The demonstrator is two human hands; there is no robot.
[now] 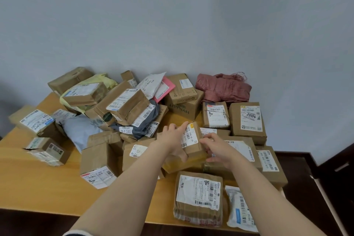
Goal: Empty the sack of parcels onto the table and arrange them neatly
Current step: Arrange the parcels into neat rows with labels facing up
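Both hands are on one small brown cardboard box with a white label, lifted clear of the parcels in front of the crumpled dull-red woven sack. The sack looks empty and lies against the wall at the back of the yellow wooden bench. The left hand curls its fingers over the box's far edge. The right hand pinches the near corner with bent fingers. Neither hand is free.

The step in hand appears to be setting this box among the flat brown labelled boxes that lie side by side directly in front of the sack. To do it well:

- Turn the box so its label faces up like theirs.
- Pick a bare patch of bench or a level box top, rather than a soft mailer.
- Lower it square, edge against a neighbour's edge.
- Keep both hands on it until it sits flat, since a small box released at a tilt is likely to roll out of line.

The loose heap of cartons and soft mailers to the left of the sack looks unstable, so later picks are best taken from its top.
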